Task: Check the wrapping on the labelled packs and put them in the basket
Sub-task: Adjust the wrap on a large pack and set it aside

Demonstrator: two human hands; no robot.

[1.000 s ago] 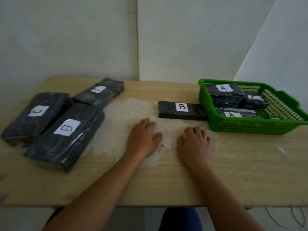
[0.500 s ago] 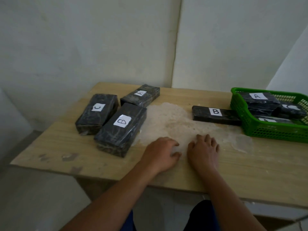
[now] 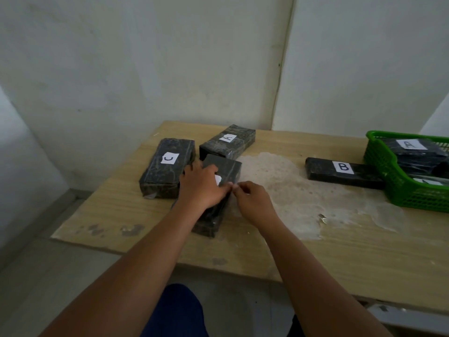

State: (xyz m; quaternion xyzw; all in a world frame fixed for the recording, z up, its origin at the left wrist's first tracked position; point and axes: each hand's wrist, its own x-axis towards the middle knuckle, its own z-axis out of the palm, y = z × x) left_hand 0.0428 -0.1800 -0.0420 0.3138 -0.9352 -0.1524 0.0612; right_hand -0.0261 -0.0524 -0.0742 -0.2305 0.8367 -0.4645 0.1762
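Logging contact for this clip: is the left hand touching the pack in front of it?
Touching. The head view shows the left hand resting on top of the pack, covering most of its label.

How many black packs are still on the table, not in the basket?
4: the C pack at left, the A pack behind, one under both hands, the B pack beside the green basket.
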